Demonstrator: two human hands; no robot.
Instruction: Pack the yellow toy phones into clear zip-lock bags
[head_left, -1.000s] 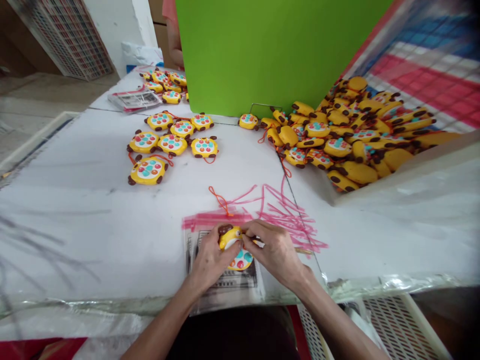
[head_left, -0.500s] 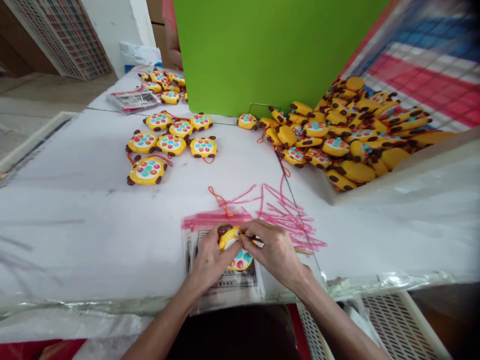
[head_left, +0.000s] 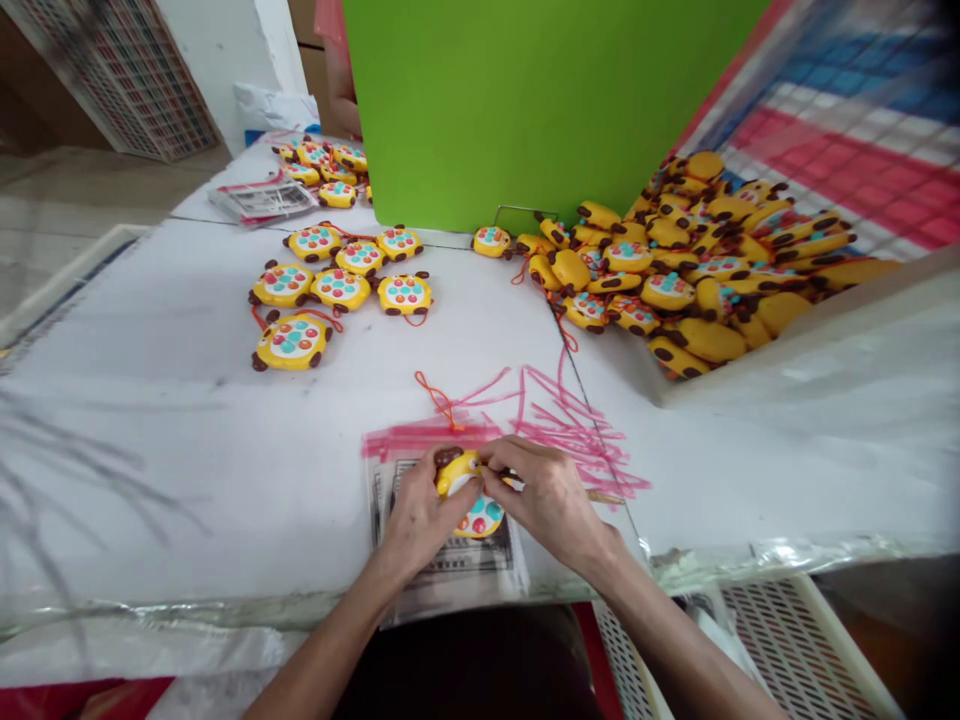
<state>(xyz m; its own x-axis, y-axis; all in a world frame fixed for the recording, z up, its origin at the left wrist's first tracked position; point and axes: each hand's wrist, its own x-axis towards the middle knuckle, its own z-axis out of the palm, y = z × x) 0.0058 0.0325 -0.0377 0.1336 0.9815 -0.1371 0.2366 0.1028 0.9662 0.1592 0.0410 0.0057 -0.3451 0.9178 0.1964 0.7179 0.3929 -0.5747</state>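
Observation:
A yellow toy [head_left: 478, 518] with brown feet and a white face of coloured buttons is held low over the table by my left hand [head_left: 421, 505], its fingers and thumb closed round the left side. My right hand [head_left: 546, 497] pinches close to the toy's eye. From behind that hand a thin tan stick [head_left: 604, 498] pokes out, in line with a dark tip at the eye; its middle is hidden by the fingers. Under the toy lies a clear plastic bag [head_left: 381, 510] with a pink top strip and black print. An orange cord loop [head_left: 435, 392] lies just beyond.
Several finished-looking yellow toys [head_left: 341, 288] stand in a group at left. A large heap of them [head_left: 671, 290] spills from the right. A green board [head_left: 540, 110] rises at the back, with a person's arm [head_left: 343, 90] beside it. Printed bags [head_left: 264, 200] lie at far left.
The hands and toy keep nearly the same pose, with the right fingers still at the toy's eye. The whole view has shifted very slightly.

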